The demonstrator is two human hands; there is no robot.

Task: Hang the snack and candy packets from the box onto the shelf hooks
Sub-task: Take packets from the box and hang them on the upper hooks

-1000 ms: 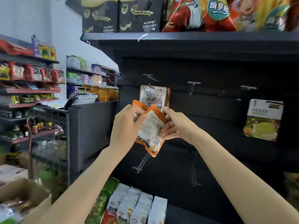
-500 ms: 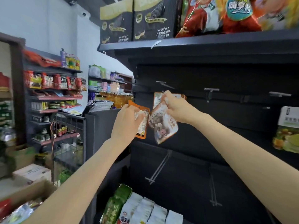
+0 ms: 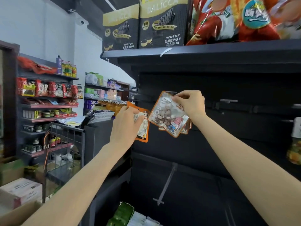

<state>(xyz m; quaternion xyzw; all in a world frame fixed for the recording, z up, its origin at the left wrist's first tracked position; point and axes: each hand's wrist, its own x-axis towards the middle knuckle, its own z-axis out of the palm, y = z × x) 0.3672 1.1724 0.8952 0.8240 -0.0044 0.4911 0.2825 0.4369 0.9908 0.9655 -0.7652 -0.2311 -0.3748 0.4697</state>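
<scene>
the right hand (image 3: 189, 103) has split one stone-candy packet (image 3: 168, 117) off the stack and lifted its top edge to the shelf hook (image 3: 170, 92), where a second ago both hands shared the packets. the left hand (image 3: 126, 123) now grips the remaining orange packets (image 3: 144, 123) just beside. judging by this, threading the hole onto the hook comes next.

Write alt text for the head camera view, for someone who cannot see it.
A person's right hand pinches the top of a clear candy packet up at a hook on a dark shop shelf. The left hand holds an orange packet beside it.
</scene>
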